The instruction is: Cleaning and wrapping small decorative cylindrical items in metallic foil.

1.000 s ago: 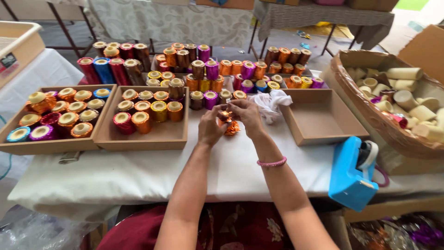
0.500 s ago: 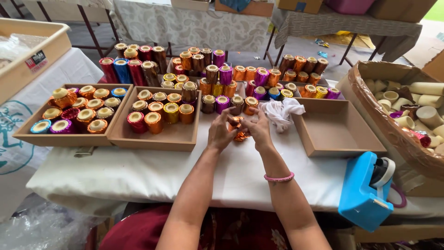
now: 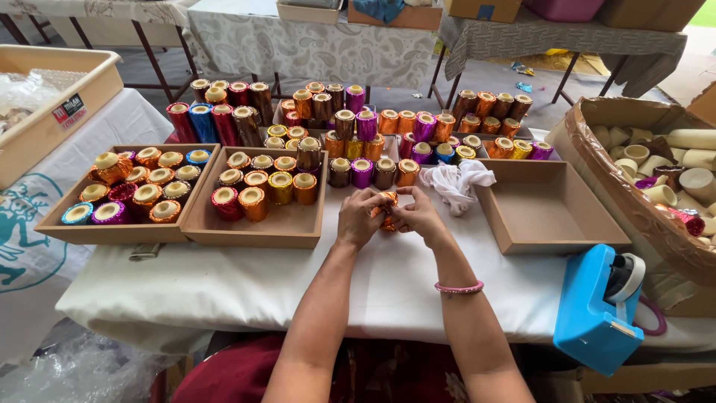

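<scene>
Far left of the hands, a tan bin (image 3: 45,112) sits at the table's edge with a small red-and-white label on its near wall and clear plastic inside. Nearer, left of the left hand, two shallow brown trays stand side by side: the left tray (image 3: 112,231) holds foil-wrapped cups in orange, pink, blue and gold, packed upright so the open tops show; the second tray (image 3: 257,227) is only filled along its far side, probably so finished pieces go in row by row.

The left hand (image 3: 359,219) and right hand (image 3: 420,216) meet in the middle of the white table (image 3: 224,283), fingertips pressed in on an orange foil cup (image 3: 386,209) held between them just above the cloth. Both pinch it from opposite sides, which seems to steady it while the foil is folded, though the fingers hide most of it. A pink bangle (image 3: 459,286) circles the right wrist.

Beyond the hands, rows of taller foil tubes (image 3: 350,123) in red, blue, purple and copper stand upright. Just right of the right hand lies a crumpled white cloth (image 3: 459,183), then an empty brown tray (image 3: 552,213). Nearer the body on the right sits a blue tape dispenser (image 3: 597,310), within easy reach. Far right, a lined box (image 3: 597,149) holds bare cream cups.
</scene>
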